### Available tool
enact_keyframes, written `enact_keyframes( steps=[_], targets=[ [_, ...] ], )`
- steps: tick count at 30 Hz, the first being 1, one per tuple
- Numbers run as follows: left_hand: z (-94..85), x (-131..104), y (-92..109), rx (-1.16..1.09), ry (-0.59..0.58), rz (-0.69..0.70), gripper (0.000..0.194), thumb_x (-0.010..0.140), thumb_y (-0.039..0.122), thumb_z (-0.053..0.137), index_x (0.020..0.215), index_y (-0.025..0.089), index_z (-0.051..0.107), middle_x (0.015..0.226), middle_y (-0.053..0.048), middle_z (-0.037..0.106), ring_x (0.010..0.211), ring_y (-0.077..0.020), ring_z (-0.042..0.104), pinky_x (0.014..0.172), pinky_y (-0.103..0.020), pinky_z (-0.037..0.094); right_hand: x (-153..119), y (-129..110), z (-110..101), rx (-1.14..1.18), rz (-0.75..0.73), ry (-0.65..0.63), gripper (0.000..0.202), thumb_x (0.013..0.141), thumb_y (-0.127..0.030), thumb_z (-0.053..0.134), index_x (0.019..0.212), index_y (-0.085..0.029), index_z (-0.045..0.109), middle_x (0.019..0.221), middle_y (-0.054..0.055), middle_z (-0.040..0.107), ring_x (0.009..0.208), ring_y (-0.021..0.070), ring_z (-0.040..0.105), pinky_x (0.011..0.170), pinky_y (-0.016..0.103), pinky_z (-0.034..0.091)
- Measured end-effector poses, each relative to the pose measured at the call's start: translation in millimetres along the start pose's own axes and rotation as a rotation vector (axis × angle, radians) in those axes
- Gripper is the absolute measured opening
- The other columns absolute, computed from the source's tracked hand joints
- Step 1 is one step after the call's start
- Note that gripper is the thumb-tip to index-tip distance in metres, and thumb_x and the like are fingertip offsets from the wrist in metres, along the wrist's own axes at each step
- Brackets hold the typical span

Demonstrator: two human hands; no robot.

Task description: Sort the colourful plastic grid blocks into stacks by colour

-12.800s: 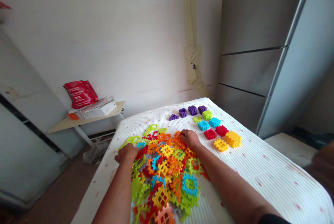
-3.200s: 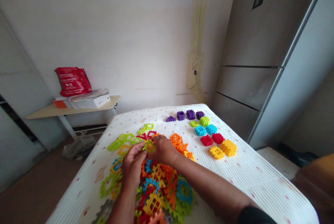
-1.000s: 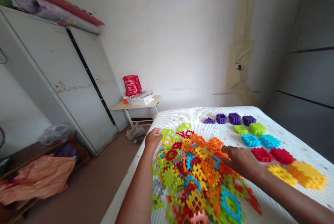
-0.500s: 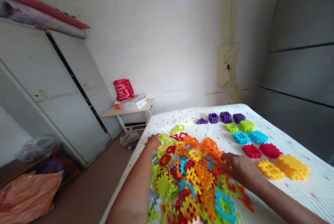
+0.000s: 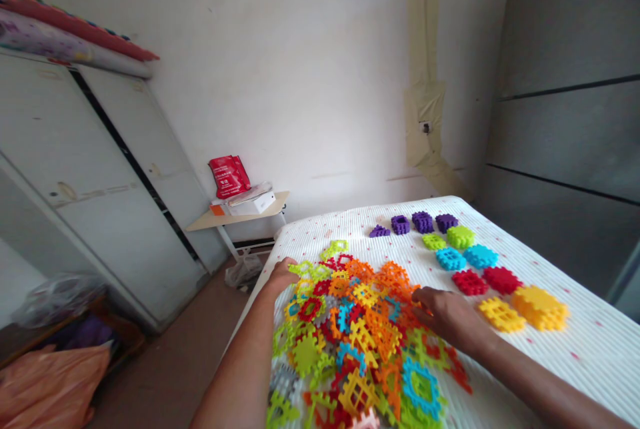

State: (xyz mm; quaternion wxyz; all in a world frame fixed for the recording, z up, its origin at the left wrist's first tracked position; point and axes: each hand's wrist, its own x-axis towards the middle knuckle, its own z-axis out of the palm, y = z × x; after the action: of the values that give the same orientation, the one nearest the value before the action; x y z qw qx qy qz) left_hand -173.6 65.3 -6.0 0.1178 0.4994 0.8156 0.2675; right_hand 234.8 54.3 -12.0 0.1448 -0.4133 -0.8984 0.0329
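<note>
A heaped pile of interlocking plastic building pieces in orange, yellow, red, blue, green and grey lies on a white bedspread. My left hand rests at the far left edge of the pile, against yellow-green pieces; its fingertips are partly hidden. At the pile's right edge, my right hand touches orange pieces, its thumb and fingers somewhat apart. Right of it stand sorted stacks: yellow, red, blue, green and purple.
The pieces lie on a bed with a patterned cover. Beyond its far left corner stands a small table with a red bag and a white box. A cabinet is at left, and an orange bag lies low.
The view has shifted slightly to the right, so things appear further left. Both hands stay at the pile's edges, and the pile looks much the same.
</note>
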Motion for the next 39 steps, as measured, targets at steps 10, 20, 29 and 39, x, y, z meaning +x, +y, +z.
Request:
enact_keyframes(
  steps=[10,20,29,39],
  targets=[
    [-17.6,-68,32,-0.384,-0.026,0.157,0.045,0.052,0.022,0.059,0.097,0.024,0.060,0.090,0.001,0.063,0.086,-0.0226,0.060,0.074,-0.030,0.047,2,-12,-6,0.004,0.006,0.022,0.017,0.088,-0.024,0.045,0.079,-0.018,0.059,0.081,0.005,0.066,0.068,0.0129,0.060,0.058,0.022,0.035],
    [25.4,-127,77,-0.314,0.019,0.389,0.054,0.054,0.008,0.056,0.106,0.023,0.059,0.111,-0.005,0.057,0.111,-0.0246,0.050,0.099,-0.036,0.036,-2,-10,12,-0.016,-0.133,0.151,0.029,0.094,-0.024,0.034,0.076,-0.016,0.055,0.072,0.003,0.058,0.061,0.0107,0.051,0.057,0.024,0.031],
    [37.7,-136,67,-0.489,0.041,0.325,0.058,0.068,0.020,0.057,0.125,0.024,0.048,0.128,-0.005,0.051,0.114,-0.0212,0.050,0.090,-0.029,0.043,-3,-11,17,-0.012,-0.203,0.237,0.035,0.096,-0.026,0.029,0.077,-0.016,0.056,0.069,0.003,0.055,0.059,0.0101,0.046,0.058,0.024,0.028],
    [36.6,-141,71,-1.058,0.001,0.123,0.057,0.071,0.040,0.057,0.123,0.018,0.050,0.111,-0.009,0.063,0.098,-0.0236,0.062,0.075,-0.030,0.051,-5,-12,19,0.004,-0.208,0.269,0.037,0.096,-0.027,0.028,0.078,-0.015,0.058,0.068,0.004,0.056,0.059,0.0109,0.046,0.058,0.024,0.028]
  ],
)
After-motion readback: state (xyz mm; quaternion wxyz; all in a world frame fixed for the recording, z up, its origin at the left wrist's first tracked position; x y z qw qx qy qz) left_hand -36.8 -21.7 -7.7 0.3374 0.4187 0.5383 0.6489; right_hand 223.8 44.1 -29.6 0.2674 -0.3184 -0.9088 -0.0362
